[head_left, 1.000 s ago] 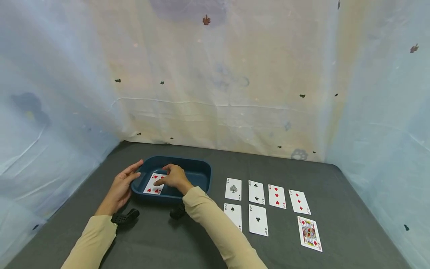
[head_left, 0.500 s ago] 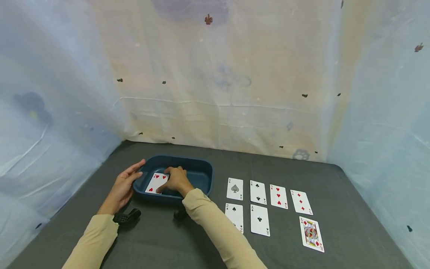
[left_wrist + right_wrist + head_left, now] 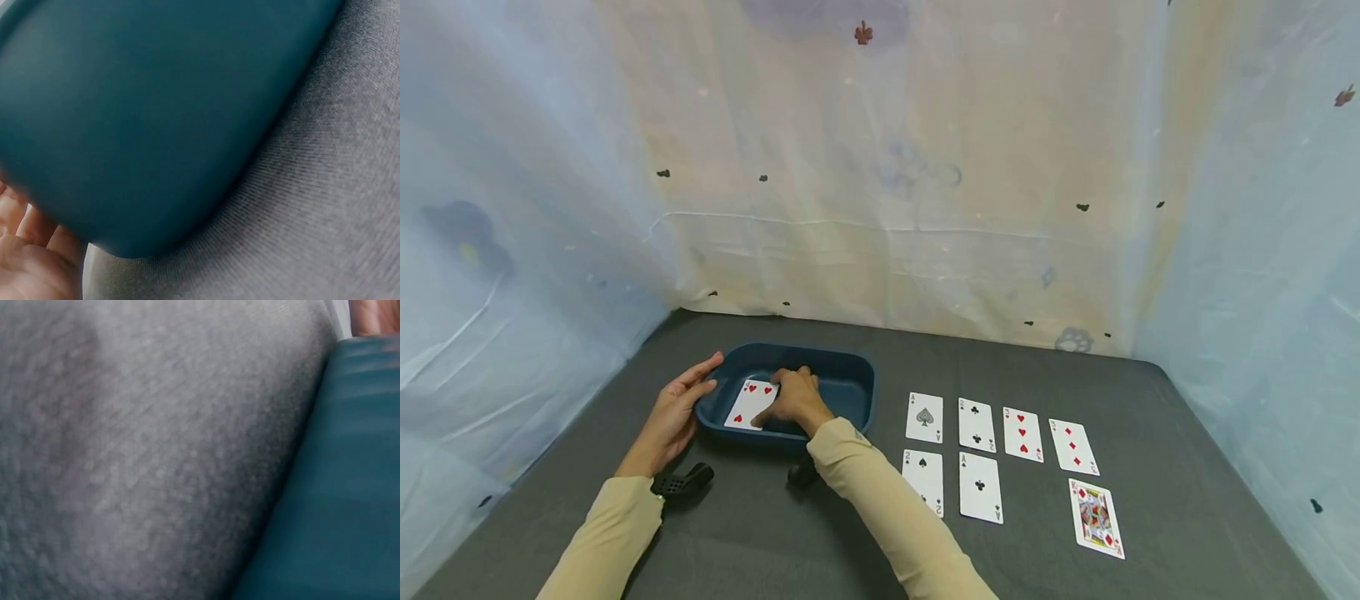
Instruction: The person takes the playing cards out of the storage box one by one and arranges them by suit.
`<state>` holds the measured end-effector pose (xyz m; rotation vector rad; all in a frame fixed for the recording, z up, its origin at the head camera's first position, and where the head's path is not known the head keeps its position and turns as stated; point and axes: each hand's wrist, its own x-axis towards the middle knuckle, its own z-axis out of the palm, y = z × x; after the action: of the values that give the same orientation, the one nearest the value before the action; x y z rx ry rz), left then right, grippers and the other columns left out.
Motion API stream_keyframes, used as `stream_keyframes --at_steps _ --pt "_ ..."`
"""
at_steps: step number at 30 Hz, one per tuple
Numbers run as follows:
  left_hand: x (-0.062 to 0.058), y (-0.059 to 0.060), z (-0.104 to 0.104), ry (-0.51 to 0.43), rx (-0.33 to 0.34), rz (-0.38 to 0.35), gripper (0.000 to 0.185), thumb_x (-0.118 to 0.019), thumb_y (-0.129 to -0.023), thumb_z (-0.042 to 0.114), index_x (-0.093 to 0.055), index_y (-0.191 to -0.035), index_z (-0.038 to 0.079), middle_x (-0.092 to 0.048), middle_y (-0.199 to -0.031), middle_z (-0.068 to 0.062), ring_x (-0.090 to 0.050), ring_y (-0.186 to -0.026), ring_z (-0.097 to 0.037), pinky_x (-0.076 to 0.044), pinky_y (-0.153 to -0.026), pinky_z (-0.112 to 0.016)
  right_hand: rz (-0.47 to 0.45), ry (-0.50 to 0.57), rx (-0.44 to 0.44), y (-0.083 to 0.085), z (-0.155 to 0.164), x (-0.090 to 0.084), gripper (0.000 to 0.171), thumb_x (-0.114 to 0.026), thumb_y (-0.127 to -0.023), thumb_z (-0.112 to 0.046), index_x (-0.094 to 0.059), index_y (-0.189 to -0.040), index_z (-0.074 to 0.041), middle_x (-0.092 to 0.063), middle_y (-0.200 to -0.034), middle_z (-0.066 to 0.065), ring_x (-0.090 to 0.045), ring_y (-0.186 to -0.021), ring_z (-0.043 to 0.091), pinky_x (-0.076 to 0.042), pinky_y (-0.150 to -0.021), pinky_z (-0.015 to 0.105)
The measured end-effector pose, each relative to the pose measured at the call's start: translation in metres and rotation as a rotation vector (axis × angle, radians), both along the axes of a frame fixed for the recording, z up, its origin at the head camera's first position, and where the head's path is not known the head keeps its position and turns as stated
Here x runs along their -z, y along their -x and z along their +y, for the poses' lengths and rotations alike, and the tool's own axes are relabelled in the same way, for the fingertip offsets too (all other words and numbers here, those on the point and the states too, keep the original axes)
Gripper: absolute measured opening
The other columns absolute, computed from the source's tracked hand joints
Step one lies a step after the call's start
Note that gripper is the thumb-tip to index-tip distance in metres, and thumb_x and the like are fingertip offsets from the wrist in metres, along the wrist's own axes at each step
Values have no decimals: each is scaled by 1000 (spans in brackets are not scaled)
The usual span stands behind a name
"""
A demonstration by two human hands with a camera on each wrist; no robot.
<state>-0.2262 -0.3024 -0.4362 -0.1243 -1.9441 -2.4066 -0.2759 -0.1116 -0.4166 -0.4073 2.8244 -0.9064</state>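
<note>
Two hands work the blue tray [image 3: 850, 379]: left hand [image 3: 679, 410], fingers straight, steadies its rim while right hand [image 3: 796, 398] pinches the heart card [image 3: 749, 403] to lift it.

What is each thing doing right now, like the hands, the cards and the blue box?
left hand: open, fingers resting on the blue bin's left rim
right hand: inside the bin, fingers on the hearts card
hearts card: face up, tilted in the bin
blue bin: upright on the table
seven cards: face up, flat on the table
</note>
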Motion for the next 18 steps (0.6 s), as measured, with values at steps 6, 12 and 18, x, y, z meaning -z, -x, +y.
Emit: stream_keyframes --at_steps 6,12,18 --pt "0 -1 0 7 2 2 54 -50 -103 12 -29 -151 -1 -19 -160 -2 -3 -145 -19 -12 -112 -34 -31 83 29 -2 4 -2 69 -97 -58 -25 -59 -116 -17 -48 -102 4 -43 -95 20 -43 -83 32" --pt "1 -2 1 21 -3 14 53 -49 -103 11 -29 -151 0 -21 -159 0 -4 -145 -18 -14 -112 -31 -44 182 37 -1 8 -6 66 -95 -60 -13 -54 -112 -15 -56 -91 1 -53 -86 17 -46 -79 31" --pt "3 -2 0 23 -1 30 53 -48 -103 11 -29 -151 0 -22 -159 1 -4 -145 -17 -16 -111 -28 -27 214 44 -1 13 -7 54 -90 -66 -8 -60 -110 -13 -60 -93 0 -53 -85 16 -46 -77 30"
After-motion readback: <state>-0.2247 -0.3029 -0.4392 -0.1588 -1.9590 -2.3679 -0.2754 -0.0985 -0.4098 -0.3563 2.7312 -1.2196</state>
